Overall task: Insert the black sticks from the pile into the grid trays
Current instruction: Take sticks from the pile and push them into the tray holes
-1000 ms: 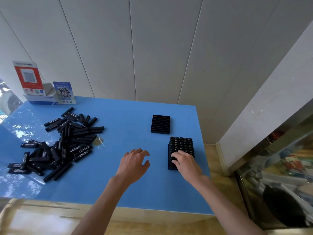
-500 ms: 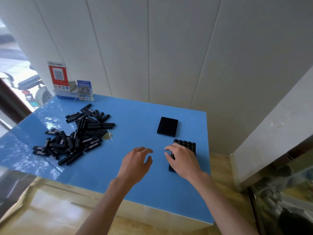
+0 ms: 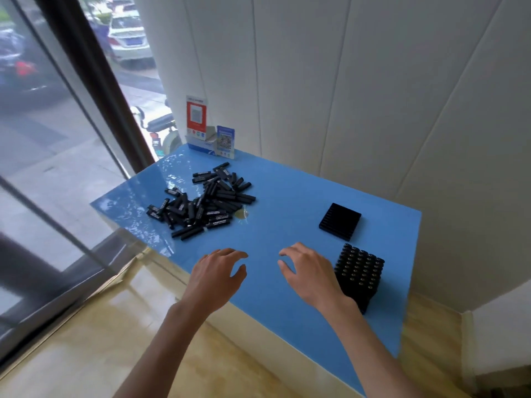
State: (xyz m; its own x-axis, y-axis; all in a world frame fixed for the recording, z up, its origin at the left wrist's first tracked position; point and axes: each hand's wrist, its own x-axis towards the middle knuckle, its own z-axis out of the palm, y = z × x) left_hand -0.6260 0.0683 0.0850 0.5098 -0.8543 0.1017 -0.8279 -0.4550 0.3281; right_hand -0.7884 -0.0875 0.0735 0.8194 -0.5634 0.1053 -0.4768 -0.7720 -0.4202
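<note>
Both my hands, left (image 3: 216, 275) and right (image 3: 309, 272), hover over blue worktop (image 3: 287, 202), fingers spread, holding nothing. Stick pile (image 3: 205, 202) far left; full tray (image 3: 359, 275) beside right hand, empty tray (image 3: 340, 221) beyond. Best: bring empty tray near, pinch sticks singly, seat upright.

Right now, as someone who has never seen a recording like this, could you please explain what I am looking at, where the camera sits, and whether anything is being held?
There is no machine here: a person works with two bare hands. The single picture comes from a wide-angle camera worn on the head, looking forward and down.

The left hand and the right hand show above a blue table; both have loosely spread fingers and hold nothing, so there is no grip on anything.

On the table's left lies a pile of black sticks. To the right of the right hand stands a full grid tray packed with upright sticks. Beyond it lies an empty grid tray. At the far corner stand small QR-code signs by the window.
</note>
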